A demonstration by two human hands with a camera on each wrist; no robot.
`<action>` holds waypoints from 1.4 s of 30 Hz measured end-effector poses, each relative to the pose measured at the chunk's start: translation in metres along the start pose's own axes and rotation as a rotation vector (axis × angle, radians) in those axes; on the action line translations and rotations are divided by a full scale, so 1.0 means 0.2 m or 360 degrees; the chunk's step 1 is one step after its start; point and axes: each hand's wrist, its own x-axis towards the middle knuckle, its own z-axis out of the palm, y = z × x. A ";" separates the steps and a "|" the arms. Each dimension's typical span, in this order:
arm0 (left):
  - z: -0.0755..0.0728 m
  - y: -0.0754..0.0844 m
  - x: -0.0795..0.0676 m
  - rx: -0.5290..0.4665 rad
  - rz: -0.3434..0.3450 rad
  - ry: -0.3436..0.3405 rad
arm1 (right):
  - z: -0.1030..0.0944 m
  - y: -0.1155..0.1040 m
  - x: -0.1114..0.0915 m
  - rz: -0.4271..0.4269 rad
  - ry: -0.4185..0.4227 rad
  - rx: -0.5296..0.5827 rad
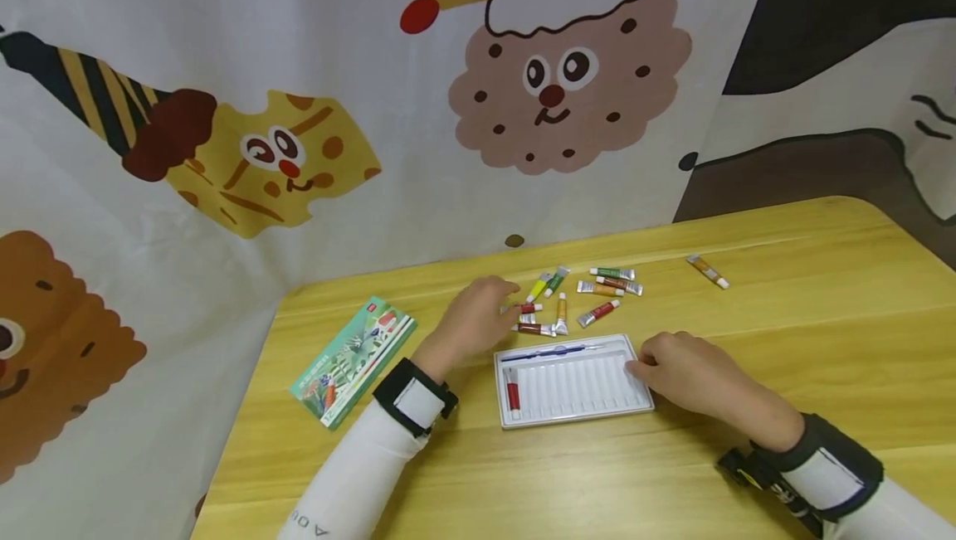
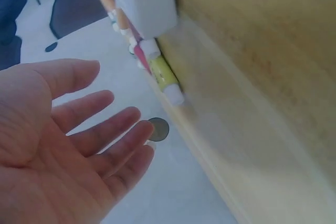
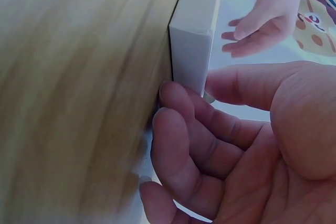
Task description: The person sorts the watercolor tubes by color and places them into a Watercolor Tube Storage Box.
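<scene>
Left hand (image 1: 478, 316): mine's out over the near-left side of the loose tubes, fingers loosely spread, and nothing in its grasp.
Right hand (image 1: 687, 374): here I've got the tray's right edge pinched, thumb at the rim and fingers curled against the side, most likely to keep it from sliding.
Tray (image 1: 586, 391): flat on the tabletop right in front of me, between my wrists, ridged slots facing up; a handy spot, I'd say, with the tubes just beyond.
Red tube (image 1: 513, 395): lying in the slot at the tray's left end, in line with the ridges, which look shaped to stop it rolling.
Brush (image 1: 553, 352): up along the far side of the tray, in what seems its own long groove.
Loose tubes (image 1: 598, 313): scattered behind the tray, pointing all ways, greens, reds, browns and yellows.
Stray tube (image 1: 707, 270): well apart, off to the right.
Box (image 1: 354, 362): green, lying at an angle on my left, seemingly out of the way.
Tabletop (image 1: 523, 482): yellowish wood grain with a soft sheen.
Curtain (image 1: 336, 9): pale, hanging behind, all cartoon biscuits and cheese.
</scene>
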 end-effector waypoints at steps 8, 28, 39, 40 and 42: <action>0.04 -0.01 0.06 0.0281 0.0123 0.0007 | 0.00 0.00 0.00 -0.0003 0.0007 -0.0008; 0.08 0.03 0.17 0.0512 0.0130 -0.0225 | 0.01 0.00 -0.01 -0.0009 0.0022 -0.0025; 0.04 -0.05 0.15 0.0424 0.0063 -0.0216 | 0.01 -0.02 -0.01 -0.0021 0.0031 -0.0044; 0.03 -0.06 0.15 0.0413 0.0072 -0.0210 | 0.00 -0.02 -0.01 -0.0015 0.0030 -0.0044; 0.02 -0.07 0.14 0.0390 0.0098 -0.0181 | 0.00 -0.02 -0.01 -0.0011 0.0029 -0.0049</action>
